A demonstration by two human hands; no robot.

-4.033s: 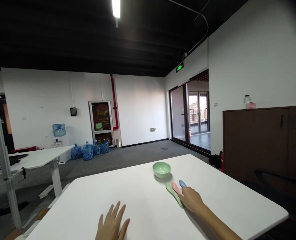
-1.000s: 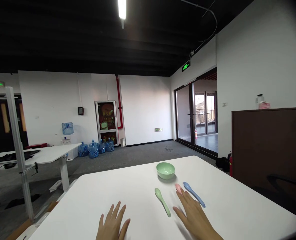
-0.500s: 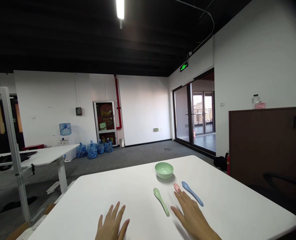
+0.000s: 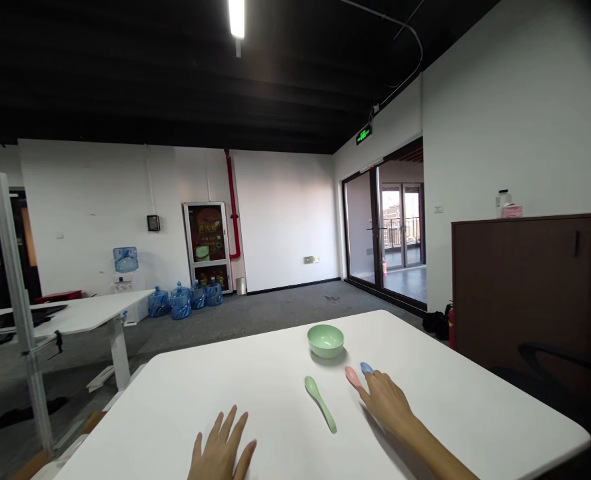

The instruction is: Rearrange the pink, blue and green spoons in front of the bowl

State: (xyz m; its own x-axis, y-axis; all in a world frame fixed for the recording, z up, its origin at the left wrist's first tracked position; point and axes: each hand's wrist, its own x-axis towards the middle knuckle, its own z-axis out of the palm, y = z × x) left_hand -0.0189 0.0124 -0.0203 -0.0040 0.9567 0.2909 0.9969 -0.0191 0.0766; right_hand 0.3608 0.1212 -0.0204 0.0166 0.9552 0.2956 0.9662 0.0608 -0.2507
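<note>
My right hand lies on the white table, fingers together and bent down over the handles of a pink spoon and a blue spoon. Only the two spoon bowls show past my fingertips. Whether the fingers grip or just press is hard to tell. A green spoon lies alone to the left of that hand. A green bowl stands just beyond the spoons. My left hand rests flat near the table's front edge, fingers spread, holding nothing.
A dark wooden cabinet stands to the right, with a dark chair in front of it. A second white desk is at the left, with blue water jugs by the far wall. Glass doors are open at the back right.
My right hand has moved forward and right, from flat beside the blue spoon to over the pink and blue handles. The green spoon, the bowl and my left hand have stayed in place.
</note>
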